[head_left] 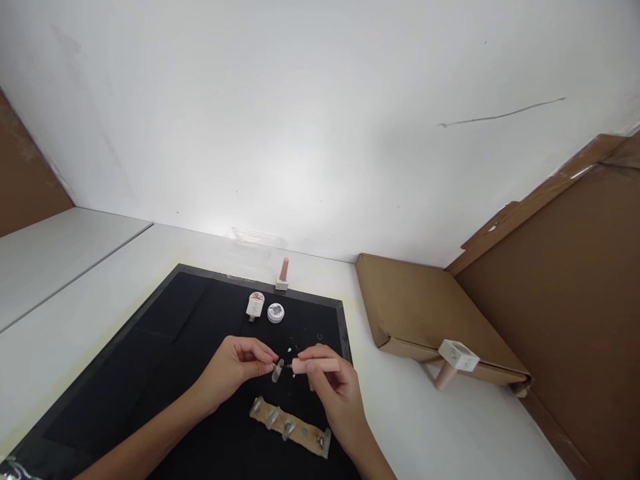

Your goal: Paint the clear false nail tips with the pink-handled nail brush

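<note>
My left hand (245,359) pinches a small clear nail tip (278,372) between thumb and fingers above the black mat (165,347). My right hand (333,383) is closed around the pink cap of a nail polish brush (320,365). Its dark, thin bristle end points left and reaches the nail tip or very near it; whether they touch I cannot tell. Below both hands lies a tan strip (310,437) with several clear nail tips (273,417) standing on it, and a bare spot shows between two of them.
Beyond my hands are a white bottle (255,305), a round white jar (275,313) and a pink-capped polish bottle (282,277). At right lie a cardboard box (415,307) and a white-and-pink bottle (457,357) near its front edge. A clear tray (257,240) stands by the white wall.
</note>
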Tool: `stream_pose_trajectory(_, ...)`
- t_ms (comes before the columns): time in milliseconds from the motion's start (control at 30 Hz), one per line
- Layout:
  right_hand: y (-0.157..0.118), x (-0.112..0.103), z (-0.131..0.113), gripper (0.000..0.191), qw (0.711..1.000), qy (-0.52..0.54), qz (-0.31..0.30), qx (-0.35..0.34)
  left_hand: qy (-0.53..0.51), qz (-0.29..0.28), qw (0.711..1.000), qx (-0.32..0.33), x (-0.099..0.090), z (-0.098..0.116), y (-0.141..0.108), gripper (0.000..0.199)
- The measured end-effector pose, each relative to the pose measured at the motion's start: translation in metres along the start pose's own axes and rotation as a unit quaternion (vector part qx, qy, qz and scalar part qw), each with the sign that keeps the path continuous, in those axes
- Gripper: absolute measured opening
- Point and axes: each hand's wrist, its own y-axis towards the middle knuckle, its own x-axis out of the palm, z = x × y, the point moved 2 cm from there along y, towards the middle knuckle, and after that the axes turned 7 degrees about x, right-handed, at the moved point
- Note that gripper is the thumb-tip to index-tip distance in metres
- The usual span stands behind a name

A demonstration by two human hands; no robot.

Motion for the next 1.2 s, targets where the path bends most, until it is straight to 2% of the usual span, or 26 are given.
stream_pose_trajectory(167, 0.001, 0.002, -0.002, 0.022, 1.0, -0.003, -0.017, -0.006, 0.014, 0.0, 1.0, 0.012, 0.0, 0.001, -0.001, 0.01)
stream_pose_trajectory(367, 0.0, 0.0, 0.004, 0.017, 0.999, -0.011, 0.021, 0.026, 0.021, -0.002, 1.0, 0.022, 0.001, 0.002, -0.002, 0.01)
stream_pose_trajectory(567, 0.0, 0.002, 0.0, 0.022, 1.0, 0.0, -0.014, 0.013, 0.018, 0.001, 1.0, 0.022, 0.0, 0.002, -0.001, 0.009)
stream_pose_trajectory(767, 0.002, 0.0, 0.007, 0.022, 0.999, 0.004, 0.029, 0.044, 0.016, -0.005, 1.0, 0.023, 0.0, 0.002, -0.002, 0.008)
stream_pose_trajectory(1000, 0.0, 0.001, 0.005, 0.025, 0.999, 0.012, 0.003, 0.043, 0.021, 0.002, 1.0, 0.023, 0.0, 0.003, -0.002, 0.01)
stream_pose_trajectory(1200, 0.001, -0.001, 0.006, 0.022, 0.998, 0.008, 0.031, 0.051, 0.018, 0.004, 1.0, 0.023, 0.0, 0.002, -0.002, 0.01)
